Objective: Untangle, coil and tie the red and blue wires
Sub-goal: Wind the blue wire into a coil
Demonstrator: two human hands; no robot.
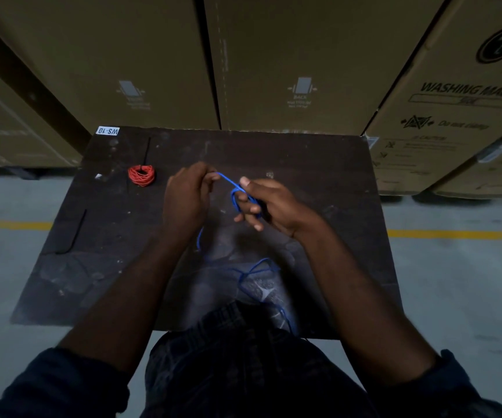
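1 blue wire (pixel 228 181), "WS-10" sticker (pixel 108 130) on table (pixel 304 164), "WASHING MACHINE" carton (pixel 454 116)

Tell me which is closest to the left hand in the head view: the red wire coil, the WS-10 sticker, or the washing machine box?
1. red wire coil, just left of the left hand.
2. WS-10 sticker, at the far left corner of the table.
3. washing machine box, away on the right, past the table.

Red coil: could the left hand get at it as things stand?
Probably yes: the red coil lies bare on the table near the left hand, nothing between them, though that hand pinches the blue wire.
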